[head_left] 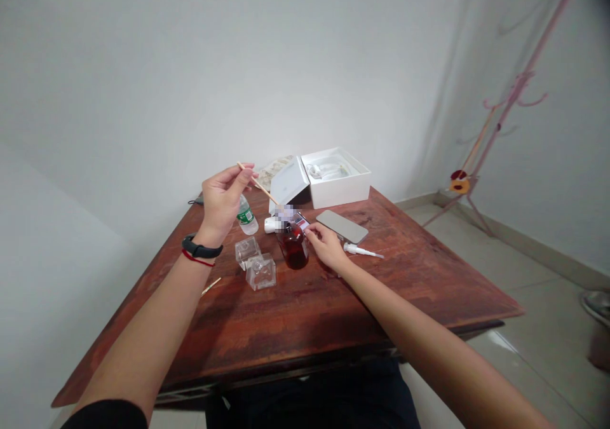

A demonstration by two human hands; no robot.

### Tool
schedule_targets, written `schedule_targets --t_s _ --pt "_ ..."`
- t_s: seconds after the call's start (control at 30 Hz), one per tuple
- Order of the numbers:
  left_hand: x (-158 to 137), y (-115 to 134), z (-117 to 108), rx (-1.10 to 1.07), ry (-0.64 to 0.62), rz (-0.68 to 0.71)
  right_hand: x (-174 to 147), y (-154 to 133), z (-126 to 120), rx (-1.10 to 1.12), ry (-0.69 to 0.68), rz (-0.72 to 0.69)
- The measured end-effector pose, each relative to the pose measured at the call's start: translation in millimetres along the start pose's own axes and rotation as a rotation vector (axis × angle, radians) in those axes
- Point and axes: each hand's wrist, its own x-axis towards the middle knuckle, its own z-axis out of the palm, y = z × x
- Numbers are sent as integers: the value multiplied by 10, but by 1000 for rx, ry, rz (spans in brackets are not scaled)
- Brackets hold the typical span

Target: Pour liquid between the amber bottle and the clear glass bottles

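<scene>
Wall (305, 67) is pale, fills the top half of my view. Desk (314, 318): reddish-brown wood, pushed up nr the wall, my stuff mostly on its far half. Pink rack (517, 89) stands on the floor at far R, w/ a red & orange thing (459, 182) low on it. White box (340, 194) sits open at the back of the desk, white stuff inside; its lid (288, 181) tilts up just L of it.

My L hand (223, 194) is raised over the desk, thumb & fingers pinched tight on the stick. My R hand (325, 246) is low, fingers half curled, tips right at the R side of the brown btl; can't tell if they grip it or just rest there. Dark band (203, 248) on my L wrist.

Flat grey slab (343, 227) lies beyond my R hand, in front of the box. Brown btl (294, 254) stands upright mid-desk, btwn my hands. Water btl (247, 219), green label, is L of it, below my L hand. Two clear cubes (261, 273) touch, nearer me, L of the brown btl. White pump (362, 250) lies on its side, R of my R hand. Stick (260, 186) slants down to the R, lower end at a pixelated patch over the brown btl's top; can't tell if it's in. Short stick (211, 285) lies by my L forearm.
</scene>
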Motion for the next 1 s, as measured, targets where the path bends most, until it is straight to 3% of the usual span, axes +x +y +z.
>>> schedule_targets --t_s 0.47,0.67,0.87,1.0 --pt "77 -102 -37 -9 -20 -66 -12 -5 7 -21 -9 26" --pt "8 -182 49 90 -154 -89 -15 3 17 -22 -13 38" --pt "-204 -477 174 187 -404 -141 -22 2 23 -21 -31 41" --pt "-408 -611 166 244 -479 -170 -23 -5 18 -38 -35 36"
